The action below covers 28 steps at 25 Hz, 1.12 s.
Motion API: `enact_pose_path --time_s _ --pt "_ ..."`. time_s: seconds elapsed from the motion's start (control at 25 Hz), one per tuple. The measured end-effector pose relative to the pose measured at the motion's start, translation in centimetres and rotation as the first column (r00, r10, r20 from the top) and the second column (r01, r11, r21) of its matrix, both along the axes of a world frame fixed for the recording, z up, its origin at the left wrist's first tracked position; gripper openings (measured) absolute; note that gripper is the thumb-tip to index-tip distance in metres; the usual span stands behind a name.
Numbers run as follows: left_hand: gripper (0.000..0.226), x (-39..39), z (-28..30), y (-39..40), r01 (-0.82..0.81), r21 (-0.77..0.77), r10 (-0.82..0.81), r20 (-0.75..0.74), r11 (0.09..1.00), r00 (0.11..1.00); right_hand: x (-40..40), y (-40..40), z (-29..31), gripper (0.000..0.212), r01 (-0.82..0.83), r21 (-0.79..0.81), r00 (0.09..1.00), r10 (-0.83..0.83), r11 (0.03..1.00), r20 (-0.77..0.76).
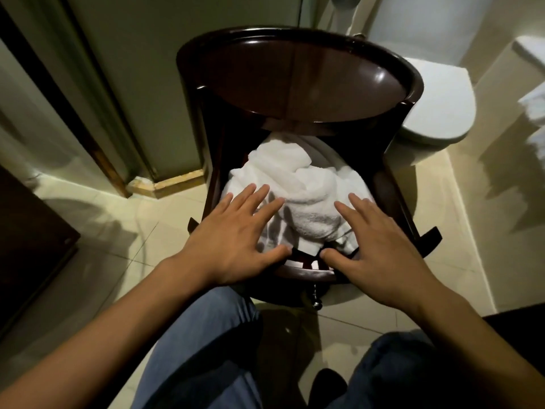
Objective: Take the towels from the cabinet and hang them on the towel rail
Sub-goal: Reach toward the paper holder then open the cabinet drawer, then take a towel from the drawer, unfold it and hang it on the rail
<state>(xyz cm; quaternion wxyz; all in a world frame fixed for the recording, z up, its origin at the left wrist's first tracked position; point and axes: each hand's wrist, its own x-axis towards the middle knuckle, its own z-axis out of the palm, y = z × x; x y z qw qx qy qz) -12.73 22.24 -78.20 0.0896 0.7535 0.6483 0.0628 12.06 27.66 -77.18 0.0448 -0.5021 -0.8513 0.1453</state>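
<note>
We look down on a dark wooden cabinet [298, 81] with a rounded top, its drawer [306, 270] pulled out toward us. White towels [298, 190] lie crumpled in a heap inside the drawer, filling it from the centre of the view toward 6 o'clock. Our left hand [233, 234] is spread, fingers straight, palm down, over the towels' edge at 7 o'clock of the heap; whether it presses on the cloth we cannot tell. Our right hand [380, 240] is likewise spread flat at 5 o'clock of the heap, thumb at the drawer's front rim. Neither hand grips anything. A white toilet [439, 104] stands at 2 o'clock, just beside the cabinet. Blue-trousered knees [206, 343] show at 6 o'clock above the pale tiled floor [124, 237].
</note>
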Motion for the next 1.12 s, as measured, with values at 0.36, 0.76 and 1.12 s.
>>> enact_pose_path --time_s 0.36,0.76,1.12 --pt "0.142 1.7 -0.4 9.9 0.042 -0.286 -0.114 -0.241 0.957 0.964 -4.1 8.6 -1.4 0.136 -0.147 -0.083 0.934 0.166 0.986 0.317" --pt "0.077 -0.1 -3.3 14.1 0.096 -0.037 -0.102 -0.283 0.995 0.954 -5.6 13.2 -4.2 0.084 -0.229 0.083 0.935 0.196 0.970 0.294" --pt "0.046 -1.1 2.9 15.4 0.130 0.412 -0.023 -0.255 0.902 0.967 -4.8 14.6 2.5 0.051 -0.206 0.298 0.979 0.196 0.932 0.062"
